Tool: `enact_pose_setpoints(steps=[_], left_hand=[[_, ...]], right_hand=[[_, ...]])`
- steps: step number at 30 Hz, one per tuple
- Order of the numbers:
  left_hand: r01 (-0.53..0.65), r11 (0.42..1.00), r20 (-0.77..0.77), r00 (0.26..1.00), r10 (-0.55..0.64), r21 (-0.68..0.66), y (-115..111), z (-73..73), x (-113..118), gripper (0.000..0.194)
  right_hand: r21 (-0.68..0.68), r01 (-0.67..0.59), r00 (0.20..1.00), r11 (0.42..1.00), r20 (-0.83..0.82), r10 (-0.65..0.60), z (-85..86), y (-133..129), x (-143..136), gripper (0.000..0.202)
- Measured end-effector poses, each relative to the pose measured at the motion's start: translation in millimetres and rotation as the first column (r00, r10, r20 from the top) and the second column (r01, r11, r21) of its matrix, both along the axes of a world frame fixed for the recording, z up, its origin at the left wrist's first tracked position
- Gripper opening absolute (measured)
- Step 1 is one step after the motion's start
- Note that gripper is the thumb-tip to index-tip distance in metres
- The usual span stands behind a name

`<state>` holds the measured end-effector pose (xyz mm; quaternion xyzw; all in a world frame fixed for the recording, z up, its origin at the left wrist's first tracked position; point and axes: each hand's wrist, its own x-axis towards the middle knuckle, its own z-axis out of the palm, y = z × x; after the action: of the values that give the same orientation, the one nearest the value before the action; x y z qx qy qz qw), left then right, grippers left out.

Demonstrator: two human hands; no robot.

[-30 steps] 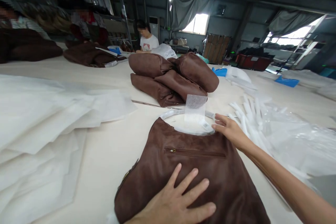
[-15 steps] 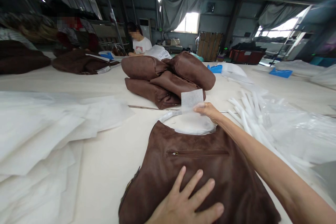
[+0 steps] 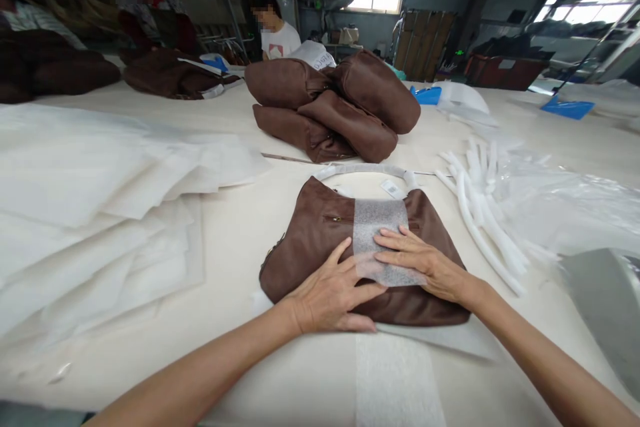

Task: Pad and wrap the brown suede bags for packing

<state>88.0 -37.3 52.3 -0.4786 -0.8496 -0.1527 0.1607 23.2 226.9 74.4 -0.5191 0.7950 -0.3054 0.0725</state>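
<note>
A brown handbag (image 3: 310,240) lies flat on the white table, its handle (image 3: 350,169) wrapped in white and arched away from me. Over its front zipper runs a thin white foam strip (image 3: 381,217). My left hand (image 3: 333,290) rests on the lower part of the bag, fingers spread, partly at the strip's left edge. Flat on the strip's right side lies my right hand (image 3: 423,263), fingers stretched out. A small white tag (image 3: 392,189) shows inside the handle loop. Another white strip (image 3: 397,380) extends from beneath the bag toward me.
Stacked brown bags (image 3: 345,107) stand beyond the handle. White sheets (image 3: 100,180) cover the left side of the table (image 3: 230,227). White foam tubes (image 3: 483,213) and clear plastic (image 3: 575,200) lie at right. Other people (image 3: 280,37) are at the far side.
My right hand has come down from the handle toward me, and the white strip now lies across the bag. My left hand remains spread on the bag. The view has tilted downward.
</note>
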Motion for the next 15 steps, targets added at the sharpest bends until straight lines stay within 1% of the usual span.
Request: enact_pose_setpoints(steps=[3,5,6,7,8,9,11,13,15], left_hand=[[-0.034,0.987,-0.124,0.991,0.054,0.158,-2.2,-5.0,5.0,0.052],[-0.069,0.963,-0.202,0.971,0.125,0.261,-3.0,-6.5,6.7,0.060],[-0.085,0.955,-0.225,0.962,0.152,0.283,-3.0,-6.4,6.7,0.067],[-0.091,0.959,-0.228,0.961,0.156,0.270,-2.8,-5.8,6.2,0.073],[-0.080,0.970,-0.214,0.968,0.130,0.228,-2.3,-5.1,5.2,0.075],[-0.048,0.985,-0.185,0.980,0.079,0.167,-1.8,-4.4,4.1,0.073],[0.035,0.998,-0.104,0.994,-0.028,0.058,-1.0,-3.5,2.2,0.060],[0.083,0.996,-0.055,0.995,-0.082,0.014,-1.0,-3.3,1.4,0.047],[0.080,0.997,-0.036,0.996,-0.080,0.007,-1.3,-3.1,1.8,0.044]], right_hand=[[0.049,-0.041,0.999,0.998,0.002,0.041,-4.3,4.2,-0.2,0.045],[0.070,-0.041,0.999,0.997,-0.021,0.042,-5.0,3.2,-2.8,0.044],[0.080,-0.038,0.998,0.996,-0.037,0.041,-4.9,1.9,-3.6,0.044],[0.090,-0.032,0.998,0.995,-0.056,0.038,-4.5,0.4,-3.5,0.043],[0.101,-0.020,0.997,0.995,-0.076,0.027,-3.6,-1.0,-1.8,0.042],[0.111,0.000,0.995,0.994,-0.096,0.011,-2.3,-1.7,2.1,0.042],[0.113,0.046,0.992,0.993,-0.124,-0.032,1.1,0.8,18.7,0.040],[0.070,0.090,0.989,0.994,-0.126,-0.080,4.0,10.5,48.3,0.038],[0.015,0.115,0.986,0.993,-0.126,-0.112,3.7,26.8,88.2,0.041]])
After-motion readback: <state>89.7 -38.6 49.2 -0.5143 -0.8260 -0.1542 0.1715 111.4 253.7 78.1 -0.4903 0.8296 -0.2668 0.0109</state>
